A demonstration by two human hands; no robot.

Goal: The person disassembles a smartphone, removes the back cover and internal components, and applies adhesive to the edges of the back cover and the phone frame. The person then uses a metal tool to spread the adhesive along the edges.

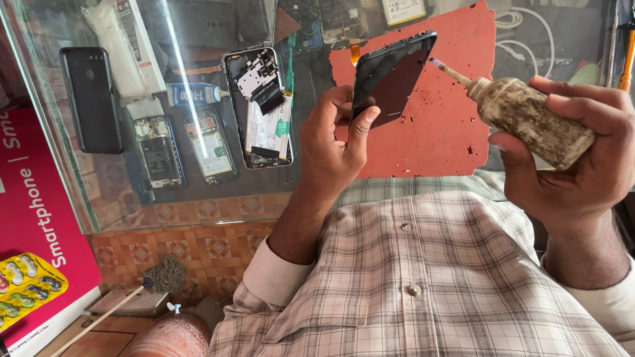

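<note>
Holding a dark phone screen panel (389, 75) upright, left hand (333, 143) pinches its near edge above the glass desk (62, 19). Right hand (584, 157) is wrapped tight around a grimy squeeze bottle (527, 114), nozzle tip touching the panel's right edge. Opened phone (259, 106) lies left, flat on the desk.

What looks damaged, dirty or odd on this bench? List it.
The squeeze bottle in the right hand is caked in brown grime. The red mat has ragged edges and dark spots. An opened phone lies with its insides exposed.
</note>
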